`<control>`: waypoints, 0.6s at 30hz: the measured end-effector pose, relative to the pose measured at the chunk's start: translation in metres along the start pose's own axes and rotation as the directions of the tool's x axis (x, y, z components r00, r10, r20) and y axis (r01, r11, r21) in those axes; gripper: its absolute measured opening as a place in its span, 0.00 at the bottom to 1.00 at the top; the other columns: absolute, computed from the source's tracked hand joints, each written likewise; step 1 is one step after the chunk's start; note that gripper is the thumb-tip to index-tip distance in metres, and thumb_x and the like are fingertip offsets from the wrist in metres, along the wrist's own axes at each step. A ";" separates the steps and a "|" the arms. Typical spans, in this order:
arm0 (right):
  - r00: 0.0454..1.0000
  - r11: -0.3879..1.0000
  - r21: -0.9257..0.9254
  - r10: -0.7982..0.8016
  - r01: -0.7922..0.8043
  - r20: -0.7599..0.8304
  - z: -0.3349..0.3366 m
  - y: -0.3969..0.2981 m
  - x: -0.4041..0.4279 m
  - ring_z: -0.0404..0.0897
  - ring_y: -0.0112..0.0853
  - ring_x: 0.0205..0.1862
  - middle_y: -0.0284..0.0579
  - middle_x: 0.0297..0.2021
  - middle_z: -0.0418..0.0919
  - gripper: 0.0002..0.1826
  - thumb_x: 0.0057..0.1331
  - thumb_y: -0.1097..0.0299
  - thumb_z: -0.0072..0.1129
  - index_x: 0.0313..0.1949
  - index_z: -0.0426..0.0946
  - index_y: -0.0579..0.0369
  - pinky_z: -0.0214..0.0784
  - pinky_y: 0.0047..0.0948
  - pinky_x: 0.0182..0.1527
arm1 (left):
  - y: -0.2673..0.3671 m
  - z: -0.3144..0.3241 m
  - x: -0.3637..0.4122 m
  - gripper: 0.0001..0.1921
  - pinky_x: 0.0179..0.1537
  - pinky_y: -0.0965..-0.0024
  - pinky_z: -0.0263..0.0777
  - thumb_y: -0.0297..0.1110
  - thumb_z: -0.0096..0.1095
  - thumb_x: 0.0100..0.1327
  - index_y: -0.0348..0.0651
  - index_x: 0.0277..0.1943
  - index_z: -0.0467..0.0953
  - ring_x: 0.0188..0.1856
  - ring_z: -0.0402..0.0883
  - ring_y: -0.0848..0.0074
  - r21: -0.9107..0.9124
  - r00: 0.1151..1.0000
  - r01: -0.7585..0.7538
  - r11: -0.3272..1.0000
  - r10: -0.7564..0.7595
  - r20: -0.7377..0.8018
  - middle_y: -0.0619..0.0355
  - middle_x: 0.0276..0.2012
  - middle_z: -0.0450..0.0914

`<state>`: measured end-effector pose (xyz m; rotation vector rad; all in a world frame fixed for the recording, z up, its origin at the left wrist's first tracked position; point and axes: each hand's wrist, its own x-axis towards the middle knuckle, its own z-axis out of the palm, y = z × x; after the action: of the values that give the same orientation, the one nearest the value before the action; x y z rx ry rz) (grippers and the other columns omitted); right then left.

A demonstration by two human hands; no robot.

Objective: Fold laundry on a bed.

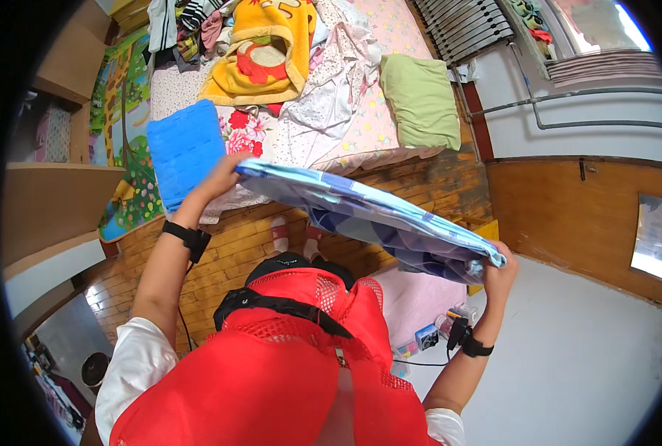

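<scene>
A blue patterned cloth (364, 200) is stretched between my two hands, with a light-blue edge along its top. My left hand (226, 174) grips its left corner, close to a folded blue cloth (186, 150) on the bed's near corner. At the opposite corner, my right hand (498, 272) holds the fabric out to the right. The cloth's lower part hangs down above the floor. On the bed (406, 33) lie a yellow blanket (258, 56), a crumpled white printed cloth (331, 106) and a green pillow (423, 101).
A heap of clothes (191, 28) lies at the bed's far left. Brown furniture (63, 206) stands on the left, beside a colourful play mat (133, 206). Small boxes (427, 337) sit by a pink surface (426, 301) on the right. A wooden door (565, 206) is beyond.
</scene>
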<state>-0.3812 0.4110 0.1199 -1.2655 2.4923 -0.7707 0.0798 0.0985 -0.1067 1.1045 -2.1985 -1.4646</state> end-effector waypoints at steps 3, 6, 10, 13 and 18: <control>0.988 0.986 0.058 0.156 -0.157 0.013 0.015 0.037 0.013 0.81 0.30 0.36 0.45 0.31 0.83 0.10 0.55 0.77 0.61 0.38 0.81 0.61 0.69 0.25 0.42 | 0.044 -0.035 0.009 0.23 0.47 0.73 0.69 0.16 0.53 0.49 0.41 0.51 0.74 0.44 0.77 0.72 -0.191 0.981 -0.020 0.981 -0.017 -0.192 0.56 0.39 0.79; 0.983 0.984 0.067 0.168 -0.163 -0.075 0.016 0.096 0.025 0.80 0.30 0.35 0.45 0.33 0.84 0.11 0.58 0.71 0.67 0.39 0.82 0.60 0.70 0.26 0.41 | 0.107 -0.077 0.023 0.28 0.54 0.77 0.65 0.16 0.44 0.45 0.40 0.53 0.72 0.50 0.74 0.76 -0.213 0.969 -0.170 0.962 0.124 -0.212 0.61 0.45 0.76; 0.968 0.976 -0.021 0.215 -0.219 -0.130 -0.017 0.161 0.036 0.80 0.29 0.36 0.46 0.35 0.84 0.12 0.65 0.64 0.59 0.38 0.82 0.61 0.70 0.28 0.43 | 0.180 -0.128 0.019 0.25 0.55 0.75 0.65 0.17 0.45 0.49 0.37 0.53 0.72 0.50 0.76 0.74 0.209 0.827 -0.323 0.923 0.383 -0.412 0.58 0.45 0.78; 0.894 0.963 0.198 0.245 -0.182 -0.374 -0.021 0.178 0.035 0.79 0.29 0.35 0.46 0.32 0.82 0.17 0.70 0.59 0.52 0.38 0.80 0.63 0.70 0.29 0.42 | 0.200 -0.140 -0.001 0.24 0.55 0.72 0.70 0.15 0.46 0.53 0.35 0.55 0.73 0.52 0.78 0.73 0.182 0.525 -0.454 0.872 0.427 -0.736 0.54 0.49 0.80; 0.914 0.897 -0.234 0.314 -0.374 -0.257 0.010 0.218 0.034 0.78 0.38 0.31 0.51 0.28 0.81 0.25 0.69 0.48 0.52 0.35 0.80 0.63 0.69 0.38 0.38 | 0.100 -0.068 -0.022 0.21 0.49 0.54 0.70 0.26 0.56 0.54 0.38 0.54 0.76 0.47 0.79 0.53 0.704 0.956 0.119 0.700 -0.274 0.110 0.39 0.45 0.79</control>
<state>-0.5443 0.4859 -0.0084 -0.8002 2.9717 -0.5001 0.0906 0.0888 0.0151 1.4978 -2.9859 -0.8184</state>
